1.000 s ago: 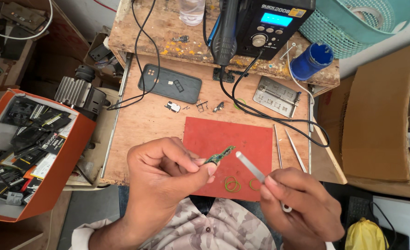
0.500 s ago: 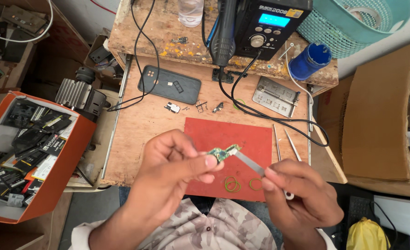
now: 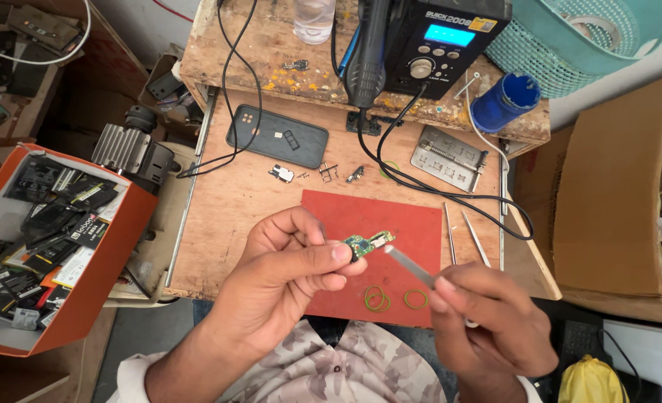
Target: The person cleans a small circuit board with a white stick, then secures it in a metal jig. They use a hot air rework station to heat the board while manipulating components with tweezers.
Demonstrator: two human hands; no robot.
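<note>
Single head-worn view, steeply downward, close above the red mat (image 3: 390,224), counter (image 3: 234,216) filling mid-frame

A dark phone (image 3: 277,136) lies back-up on the wooden bench (image 3: 234,216), near small metal parts (image 3: 280,173) and just above a red mat (image 3: 413,224) that carries three yellow-green rubber bands (image 3: 416,299). Behind them a black rework station (image 3: 439,41) stands beside a blue cup (image 3: 504,103) and a teal basket (image 3: 570,37). To the left, an orange box (image 3: 84,298) holds dark flat phone batteries (image 3: 54,216).
</note>
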